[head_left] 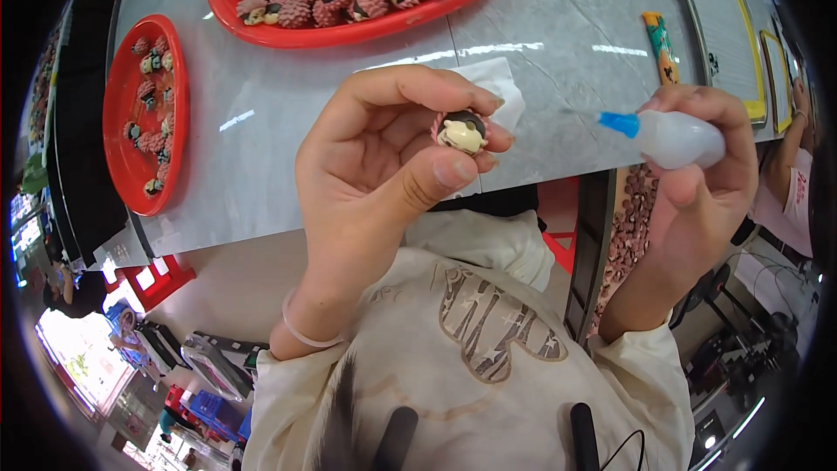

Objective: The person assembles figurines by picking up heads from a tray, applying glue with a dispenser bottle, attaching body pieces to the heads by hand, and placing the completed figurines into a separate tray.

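Between thumb and fingertips my left hand (366, 157) pinches a small figurine piece (460, 133), with a cream front, a dark part above and a pink rim. My right hand (711, 166) is wrapped round a translucent white squeeze bottle (684, 141). Its blue tip (617, 124) points left toward the figurine piece, and the two are apart. Behind my left fingers a white tissue (499, 87) lies on the grey table (558, 78).
A large red tray (366, 37) of similar pink bumpy pieces stands at the far side. To the left is a smaller red tray (122, 135) with several pieces. An orange and green tube (660, 48) lies far right. Below the table edge, a container holds small reddish-brown pieces (629, 227).
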Tool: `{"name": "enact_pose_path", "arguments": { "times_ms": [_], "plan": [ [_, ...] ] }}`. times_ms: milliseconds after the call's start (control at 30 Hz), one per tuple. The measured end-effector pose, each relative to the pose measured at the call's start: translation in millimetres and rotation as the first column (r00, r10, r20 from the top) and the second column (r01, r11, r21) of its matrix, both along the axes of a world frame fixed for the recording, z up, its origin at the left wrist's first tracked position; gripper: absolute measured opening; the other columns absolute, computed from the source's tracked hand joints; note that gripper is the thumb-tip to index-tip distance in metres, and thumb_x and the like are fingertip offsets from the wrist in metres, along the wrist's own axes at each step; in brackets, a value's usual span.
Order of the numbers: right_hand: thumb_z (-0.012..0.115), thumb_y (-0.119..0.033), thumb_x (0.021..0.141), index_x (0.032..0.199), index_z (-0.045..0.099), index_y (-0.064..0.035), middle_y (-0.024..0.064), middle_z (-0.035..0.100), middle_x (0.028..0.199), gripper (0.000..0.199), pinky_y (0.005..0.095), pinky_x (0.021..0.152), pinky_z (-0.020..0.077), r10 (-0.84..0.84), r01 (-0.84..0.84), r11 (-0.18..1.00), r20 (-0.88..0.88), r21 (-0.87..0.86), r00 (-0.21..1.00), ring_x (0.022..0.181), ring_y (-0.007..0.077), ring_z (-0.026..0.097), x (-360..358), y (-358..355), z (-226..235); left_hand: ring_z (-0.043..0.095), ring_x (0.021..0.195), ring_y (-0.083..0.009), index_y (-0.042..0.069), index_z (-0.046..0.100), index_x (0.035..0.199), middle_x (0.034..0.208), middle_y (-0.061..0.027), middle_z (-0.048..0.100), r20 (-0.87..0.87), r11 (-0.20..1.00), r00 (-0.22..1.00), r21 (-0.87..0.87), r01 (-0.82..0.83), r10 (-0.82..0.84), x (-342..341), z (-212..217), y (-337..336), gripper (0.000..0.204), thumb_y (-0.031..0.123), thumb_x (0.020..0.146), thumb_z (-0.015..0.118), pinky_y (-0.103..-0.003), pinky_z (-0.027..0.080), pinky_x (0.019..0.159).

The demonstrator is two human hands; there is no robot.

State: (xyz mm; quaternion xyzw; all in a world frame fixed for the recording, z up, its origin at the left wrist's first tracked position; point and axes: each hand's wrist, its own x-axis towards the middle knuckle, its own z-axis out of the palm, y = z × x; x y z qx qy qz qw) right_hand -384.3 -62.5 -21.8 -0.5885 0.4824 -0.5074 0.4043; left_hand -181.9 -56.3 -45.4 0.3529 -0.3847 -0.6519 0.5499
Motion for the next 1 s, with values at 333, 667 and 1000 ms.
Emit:
{"name": "enact_pose_path", "arguments": {
  "times_ms": [333,667,1000],
  "plan": [
    [0.056,-0.042,0.073,0.097,0.045,0.0049,0.0157,0.050,0.084,0.054,0.0292,0.068,0.0419,0.010,-0.003,0.999,-0.135,0.051,0.991,0.081,0.0207,0.049,6.9,3.2,19.2,0.053,0.076,-0.0164,-0.001,0.047,0.094,0.091,-0.0169,0.052,-0.026,0.999,0.999,-0.045,0.025,-0.026,-7.5,-8.8,8.6,0.037,0.023,0.071,0.063,-0.026,0.046,0.064],
    [0.056,-0.038,0.073,0.095,0.048,0.0083,0.0205,0.052,0.082,0.051,0.0265,0.058,0.0385,-0.018,-0.074,0.967,-0.356,-0.245,0.934,0.067,0.0207,0.049,-4.9,24.3,22.5,0.055,0.074,-0.0202,-0.003,0.049,0.092,0.089,-0.0170,0.053,0.084,0.992,0.996,-0.122,0.022,-0.012,-10.2,-12.2,7.4,0.035,0.021,0.071,0.064,-0.024,0.046,0.060],
    [0.055,-0.033,0.075,0.095,0.047,0.0084,0.0213,0.051,0.081,0.046,0.0280,0.054,0.0418,0.038,-0.172,0.884,-0.300,-0.434,0.953,0.065,0.0212,0.051,-17.8,11.1,19.2,0.056,0.074,-0.0202,-0.001,0.049,0.092,0.091,-0.0171,0.052,0.042,1.000,0.999,-0.007,-0.009,0.010,-12.9,-5.3,5.7,0.035,0.021,0.070,0.064,-0.021,0.046,0.058]
  ]
}}
